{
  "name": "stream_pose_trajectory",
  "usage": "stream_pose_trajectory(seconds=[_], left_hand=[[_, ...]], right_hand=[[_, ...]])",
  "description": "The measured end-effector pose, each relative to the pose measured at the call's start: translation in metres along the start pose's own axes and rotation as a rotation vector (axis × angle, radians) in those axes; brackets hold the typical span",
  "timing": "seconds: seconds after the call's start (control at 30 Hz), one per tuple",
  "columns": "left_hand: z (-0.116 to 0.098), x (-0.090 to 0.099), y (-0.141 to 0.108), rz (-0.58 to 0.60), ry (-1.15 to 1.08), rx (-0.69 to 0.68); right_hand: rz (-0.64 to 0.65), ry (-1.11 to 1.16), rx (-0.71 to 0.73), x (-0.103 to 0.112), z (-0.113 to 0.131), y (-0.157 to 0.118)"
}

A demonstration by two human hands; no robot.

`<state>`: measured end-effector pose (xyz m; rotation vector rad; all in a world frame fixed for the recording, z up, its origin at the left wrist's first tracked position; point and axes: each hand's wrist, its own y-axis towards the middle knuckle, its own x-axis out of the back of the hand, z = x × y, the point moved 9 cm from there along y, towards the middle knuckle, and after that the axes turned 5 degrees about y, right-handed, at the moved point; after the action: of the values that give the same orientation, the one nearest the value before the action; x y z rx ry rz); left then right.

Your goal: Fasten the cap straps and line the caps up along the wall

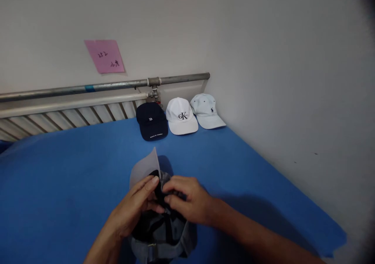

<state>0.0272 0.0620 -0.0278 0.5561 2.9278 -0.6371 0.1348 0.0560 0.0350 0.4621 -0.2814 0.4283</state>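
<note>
In the head view, the grey cap (159, 221) lay upside down on the blue cloth (73, 178), directly under both hands and well in front of the row of three caps at the far end. Its brim (145, 168) stood tilted up and pointed away from the person, towards that row, while its back strap and buckle lay nearest the person, so the cap's long axis ran roughly straight out from the body.

The left hand (133, 209) was curled, fingers bent inward, with its thumb and fingertips closed on the dark inner lining at the front of the crown, just behind the brim. The right hand (187, 201) came in from the right, its fingers likewise pinched on the same part of the lining, so the two hands met, touching or nearly so, over the cap's middle. Neither hand was nearer than the other; both were on it.

Beyond the grey cap, the navy cap (151, 121) sat at the left of the row, the white cap (181, 117) in the middle and the pale blue cap (206, 111) at the right, close to the corner. Behind the row ran a metal pipe (102, 86), and above it a pink note (104, 56) was stuck to the wall.
</note>
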Motion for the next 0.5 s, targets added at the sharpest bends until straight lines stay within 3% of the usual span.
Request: stream_pose_trajectory(seconds=[0.13, 0.23, 0.37, 0.43, 0.5], left_hand=[[-0.006, 0.003, -0.003, -0.159, -0.105, -0.059], [-0.025, 0.022, -0.016, -0.381, -0.210, -0.228], [-0.044, 0.065, -0.047, -0.742, -0.236, -0.510], [-0.051, 0.073, -0.052, -0.812, -0.020, -0.609], [-0.052, 0.070, -0.043, -0.806, 0.307, -0.622]], right_hand=[[0.080, -0.234, 0.368, -0.017, 0.044, -0.013], [0.016, -0.226, 0.412, -0.005, 0.053, -0.015], [-0.176, -0.069, 0.282, 0.025, 0.037, -0.009], [-0.219, 0.017, 0.122, 0.030, 0.015, -0.004], [-0.192, 0.183, -0.124, 0.024, -0.016, 0.000]])
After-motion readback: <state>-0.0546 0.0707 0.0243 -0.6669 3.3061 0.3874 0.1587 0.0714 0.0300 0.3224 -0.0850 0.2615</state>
